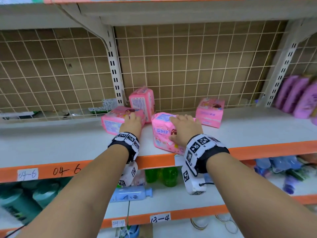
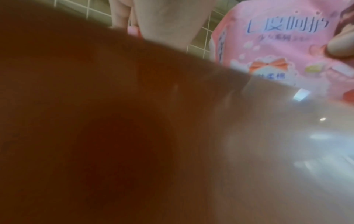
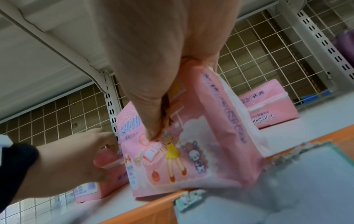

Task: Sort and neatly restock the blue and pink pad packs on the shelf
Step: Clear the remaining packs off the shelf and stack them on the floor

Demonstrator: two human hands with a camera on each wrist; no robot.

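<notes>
Right hand (image 1: pixel 186 129) grips front pack (image 1: pixel 164 133) at shelf (image 1: pixel 68 148) edge, thumb on its face. Left hand (image 1: pixel 131 124) clasps flat pack (image 1: pixel 116 120) just left. Upright pack (image 1: pixel 142 102) behind, fourth pack (image 1: pixel 210 112) to right. Purple packs (image 1: pixel 298 97) far right.

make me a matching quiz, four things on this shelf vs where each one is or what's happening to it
Things:
1. front pink pack
2. left pink pack
3. upright pink pack
4. purple packs

Places or states:
A. stands on end by the wire grid
B. far right of the shelf
C. gripped by the right hand
D. under the left hand

Pairs: 1-C, 2-D, 3-A, 4-B
</notes>
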